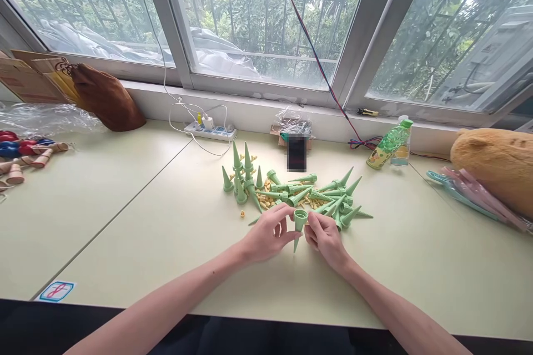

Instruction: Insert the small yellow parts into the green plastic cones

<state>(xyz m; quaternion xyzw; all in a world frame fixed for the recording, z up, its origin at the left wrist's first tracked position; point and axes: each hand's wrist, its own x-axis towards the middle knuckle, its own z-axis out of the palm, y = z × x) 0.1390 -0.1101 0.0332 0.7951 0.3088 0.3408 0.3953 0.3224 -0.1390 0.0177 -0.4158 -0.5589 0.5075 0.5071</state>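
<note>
Between the thumb and fingers of my left hand [268,236] is a green plastic plant-watering spike [300,221], its threaded open end up and its tip pointing down. My right hand [327,236] is closed in a pinch against the spike's right side. A bit of yellow shows at its fingertips, apparently a small yellow plastic piece, mostly hidden. Just beyond both hands lies a heap of green spikes [333,205] mixed with small yellow pieces [266,199]. Several spikes [240,191] stand upright at the heap's left, and one loose yellow piece [242,214] lies nearby.
Behind the heap are a dark pixelated object [296,154] and a power strip [212,132]. A green-capped bottle [389,144] and a plush item [495,166] are at right. Wooden toys [29,158] and a brown pouch [106,100] lie at left. Windows border the table's back.
</note>
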